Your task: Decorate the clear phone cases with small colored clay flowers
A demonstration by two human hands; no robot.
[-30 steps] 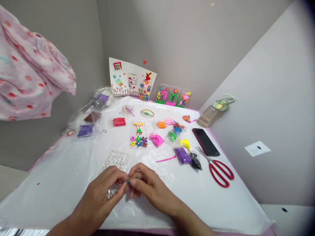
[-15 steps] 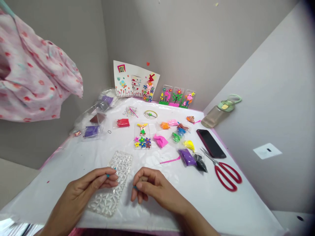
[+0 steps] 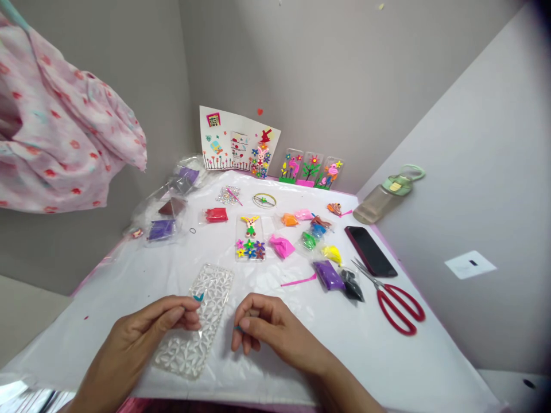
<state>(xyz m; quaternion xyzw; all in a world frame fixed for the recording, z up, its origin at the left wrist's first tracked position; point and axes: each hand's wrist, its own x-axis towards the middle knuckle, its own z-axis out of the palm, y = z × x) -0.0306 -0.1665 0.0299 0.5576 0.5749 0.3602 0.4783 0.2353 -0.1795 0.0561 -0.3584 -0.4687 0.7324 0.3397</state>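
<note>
Over the clear patterned phone case (image 3: 189,350), my left hand (image 3: 150,327) is closed, with a small blue piece of clay (image 3: 198,297) poking out at its fingertips. To the right of the case, my right hand (image 3: 269,330) is curled, thumb against forefinger, with a tiny blue piece of clay (image 3: 238,327) in the pinch. Its other fingers bend below. Beyond the hands lies a clear case decorated with a rabbit and flowers (image 3: 250,249). Bags of coloured clay, among them pink (image 3: 282,246) and purple (image 3: 328,275), lie to its right.
Red-handled scissors (image 3: 400,307), a phone (image 3: 370,251) and a water bottle (image 3: 381,201) are along the right. Decorated cases (image 3: 310,169) and a drawing (image 3: 224,137) stand at the back. A pink strip (image 3: 299,280) lies mid-table; patterned cloth (image 3: 73,137) hangs at left.
The left fingers have shifted slightly left and down, and more of the blue clay shows at their tips. My right hand is nearly still in the same pinch.
</note>
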